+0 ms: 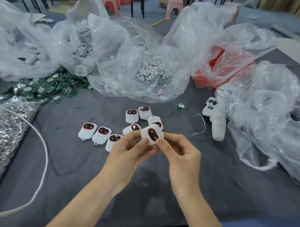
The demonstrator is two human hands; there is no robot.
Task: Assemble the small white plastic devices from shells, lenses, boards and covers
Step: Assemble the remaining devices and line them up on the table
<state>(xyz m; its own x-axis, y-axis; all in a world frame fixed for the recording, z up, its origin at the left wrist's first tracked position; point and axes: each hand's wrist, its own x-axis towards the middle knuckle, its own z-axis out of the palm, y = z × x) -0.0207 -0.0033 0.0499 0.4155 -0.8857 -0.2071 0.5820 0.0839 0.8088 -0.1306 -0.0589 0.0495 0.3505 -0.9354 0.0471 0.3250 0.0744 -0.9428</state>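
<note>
Device [152,133] held over mid-table [89,171], dark red-rimmed window facing up. Left hand [131,147] and right hand [178,150] both pinch it: thumbs and fingertips clamped on its lower edges, one hand each side. Several finished units [102,134] lie on the cloth just beyond the hands, 10 to 12 o'clock. Green boards [42,87] heaped at 10 o'clock. Bag of white discs [152,68] at 12, red-filled bag [222,68] at 1, white controller [217,121] at 2.

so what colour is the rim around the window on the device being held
Red, ringing a black window on the white device, clearest in the head view.
</note>
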